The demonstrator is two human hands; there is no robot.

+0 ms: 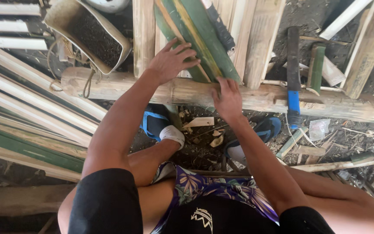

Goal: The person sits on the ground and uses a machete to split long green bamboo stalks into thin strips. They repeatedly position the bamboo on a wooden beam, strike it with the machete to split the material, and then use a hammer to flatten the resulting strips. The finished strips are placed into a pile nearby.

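Here your left hand [169, 63] lies flat, fingers spread loose on the green bamboo strips [198, 41]. Your right hand [227, 99], arm stretched forward, presses released fingers on their lower ends over the log [122, 86].

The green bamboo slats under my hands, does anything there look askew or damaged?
Yes. The green split bamboo slats lie slanted across the pale upright bamboo strips instead of parallel to them. The left hand presses flat on them; the right hand rests at their lower end on the thick horizontal bamboo pole. Offcut chips litter the ground below.
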